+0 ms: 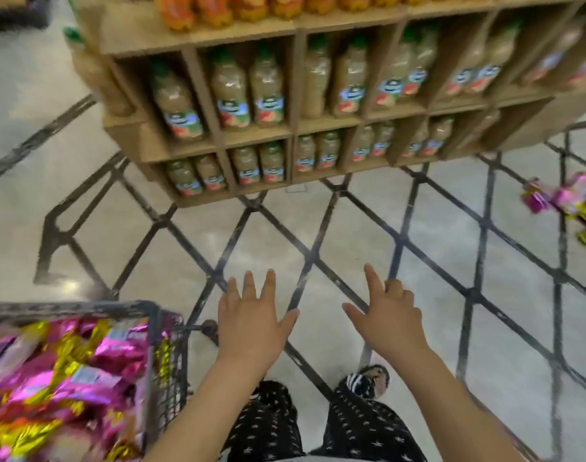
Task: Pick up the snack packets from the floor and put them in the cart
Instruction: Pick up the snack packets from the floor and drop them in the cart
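Note:
Several pink and gold snack packets (571, 203) lie on the floor at the far right edge. A wire cart (151, 315) stands at the lower left, heaped with more pink and gold packets (61, 385). My left hand (251, 321) hovers just right of the cart's corner, fingers spread, holding nothing. My right hand (388, 318) is beside it over the floor, also open and empty. Both hands are well apart from the packets on the floor.
A cardboard display shelf (295, 128) full of juice bottles stands straight ahead on the floor. Orange bottles (218, 8) sit on its top. The pale floor (351, 235) has black diamond lines. My legs and a foot (368, 385) are below the hands.

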{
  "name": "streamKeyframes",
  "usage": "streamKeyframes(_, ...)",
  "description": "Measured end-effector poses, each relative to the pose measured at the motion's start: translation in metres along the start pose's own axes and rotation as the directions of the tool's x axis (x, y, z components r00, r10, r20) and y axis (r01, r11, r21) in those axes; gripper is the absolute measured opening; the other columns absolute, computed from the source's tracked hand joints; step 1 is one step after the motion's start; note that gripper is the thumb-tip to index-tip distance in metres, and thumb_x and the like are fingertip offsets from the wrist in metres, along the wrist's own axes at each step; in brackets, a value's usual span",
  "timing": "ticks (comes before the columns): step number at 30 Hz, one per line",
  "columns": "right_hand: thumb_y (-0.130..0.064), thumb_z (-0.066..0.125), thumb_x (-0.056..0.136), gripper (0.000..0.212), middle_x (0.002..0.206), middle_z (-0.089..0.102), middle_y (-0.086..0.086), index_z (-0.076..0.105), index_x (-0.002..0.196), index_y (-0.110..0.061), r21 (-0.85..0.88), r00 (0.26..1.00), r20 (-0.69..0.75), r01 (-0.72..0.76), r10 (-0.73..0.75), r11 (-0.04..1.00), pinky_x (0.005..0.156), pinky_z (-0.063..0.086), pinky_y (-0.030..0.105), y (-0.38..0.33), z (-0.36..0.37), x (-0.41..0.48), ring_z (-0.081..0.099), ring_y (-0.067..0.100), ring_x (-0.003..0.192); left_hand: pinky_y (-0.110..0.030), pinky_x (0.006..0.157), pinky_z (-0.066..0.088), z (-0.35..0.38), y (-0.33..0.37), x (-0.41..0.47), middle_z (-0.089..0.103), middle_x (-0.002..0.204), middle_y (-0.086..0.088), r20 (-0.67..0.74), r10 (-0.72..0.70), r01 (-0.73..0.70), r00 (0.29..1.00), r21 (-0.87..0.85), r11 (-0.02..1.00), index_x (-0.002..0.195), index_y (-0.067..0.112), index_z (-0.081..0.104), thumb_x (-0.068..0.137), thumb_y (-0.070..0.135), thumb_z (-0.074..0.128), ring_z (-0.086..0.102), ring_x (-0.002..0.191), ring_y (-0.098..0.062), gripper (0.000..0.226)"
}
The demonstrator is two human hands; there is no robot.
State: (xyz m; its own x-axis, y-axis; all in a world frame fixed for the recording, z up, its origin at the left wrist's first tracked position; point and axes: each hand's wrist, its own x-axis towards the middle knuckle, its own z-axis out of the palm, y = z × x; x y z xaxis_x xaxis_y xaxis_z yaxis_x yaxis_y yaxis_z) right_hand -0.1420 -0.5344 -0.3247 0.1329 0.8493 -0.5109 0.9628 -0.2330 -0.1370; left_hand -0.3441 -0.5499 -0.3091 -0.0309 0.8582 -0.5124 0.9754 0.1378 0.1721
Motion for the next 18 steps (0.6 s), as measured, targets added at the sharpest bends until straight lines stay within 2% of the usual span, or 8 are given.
streamKeyframes(8,-0.062,0.040,0.094,0.075,0.151,0.025,0.012,0.006,0.155,-0.033,0.242,0.983,-0.008,-0.176,0.184,0.954,0.106,0.035,0.044,0.159,-0.031,-0.002,0.027,0.033,0.135,-0.044,0.121,0.010,0.018,0.167,0.021,0.003,0.164,-0.010,0.049,0.175,-0.179,0.983,0.112,0.977,0.156,0.029,-0.004,0.094,0.068,0.028,0.002,0.149,-0.034,0.080)
streamKeyframes(18,-0.063,0.041,0.093,0.072,0.153,0.024,0.011,0.011,0.153,-0.039,0.414,0.916,-0.016,-0.358,0.400,0.837,0.108,0.036,0.043,0.322,-0.067,-0.004,0.025,0.031,0.139,-0.044,0.121,0.012,0.043,0.355,0.034,0.005,0.164,-0.010,0.090,0.384,-0.394,0.919,0.235,0.889,0.156,0.030,-0.003,0.095,0.067,0.030,0.003,0.150,-0.034,0.078)
